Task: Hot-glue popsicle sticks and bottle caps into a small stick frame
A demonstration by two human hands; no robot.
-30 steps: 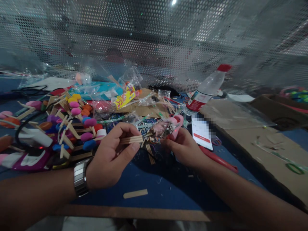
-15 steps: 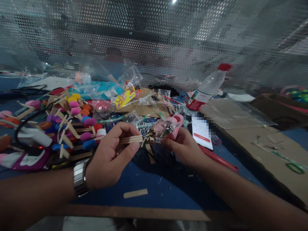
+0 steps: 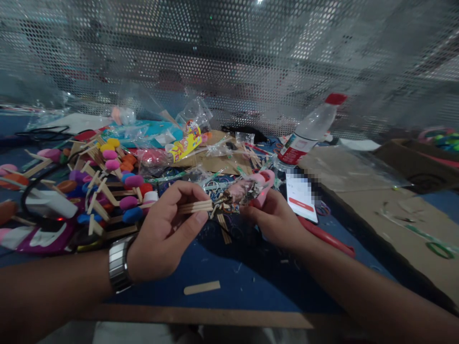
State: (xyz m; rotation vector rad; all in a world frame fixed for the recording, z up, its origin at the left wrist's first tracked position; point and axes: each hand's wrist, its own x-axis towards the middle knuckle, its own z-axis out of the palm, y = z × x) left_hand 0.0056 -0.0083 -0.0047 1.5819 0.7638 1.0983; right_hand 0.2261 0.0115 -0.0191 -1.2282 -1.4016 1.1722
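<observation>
Between the thumb and fingers of my left hand (image 3: 172,229) are several flat wooden craft sticks (image 3: 195,207), their ends pointing right. My right hand (image 3: 278,217) is closed around a pink hot glue gun (image 3: 242,190) with a stained, wrapped-looking front and a small red light. Its dark nozzle points left and meets or nearly meets the stick ends; contact cannot be told. My right fingers are partly hidden behind the handle. Below the nozzle, more wooden sticks (image 3: 224,229) lie on the blue table (image 3: 229,267). A single craft stick (image 3: 202,287) lies close to the front edge.
At left is a heap of wooden stick pieces with colourful rounded parts (image 3: 107,191), beside a purple-and-white device (image 3: 46,234) and a black cable. A bottle with a red cap (image 3: 304,131), a phone (image 3: 300,198), a red handle (image 3: 328,238) and cardboard (image 3: 387,215) lie at right.
</observation>
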